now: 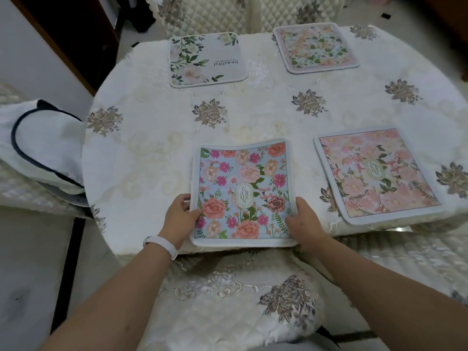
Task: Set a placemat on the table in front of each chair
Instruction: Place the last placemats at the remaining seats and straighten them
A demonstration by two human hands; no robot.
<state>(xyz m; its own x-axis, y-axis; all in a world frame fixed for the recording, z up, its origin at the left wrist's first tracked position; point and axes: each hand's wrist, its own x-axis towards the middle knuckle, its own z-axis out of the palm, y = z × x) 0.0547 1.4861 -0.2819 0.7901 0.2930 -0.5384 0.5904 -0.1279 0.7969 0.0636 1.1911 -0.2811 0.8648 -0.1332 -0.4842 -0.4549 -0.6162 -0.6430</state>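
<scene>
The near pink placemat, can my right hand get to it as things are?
Probably yes: the near pink placemat lies flat close beside the right hand, only bare tablecloth between them. That hand grips the blue placemat, so it must let go first.

Fingers [184, 198] of left hand [177, 216] and right hand [302, 220]: tips hidden under blue floral placemat [243, 191]. Pink placemat [377, 173], right of the fingers: label lettering illegible. Chairs [202, 16], far beyond the fingers: cut off at top edge.
</scene>
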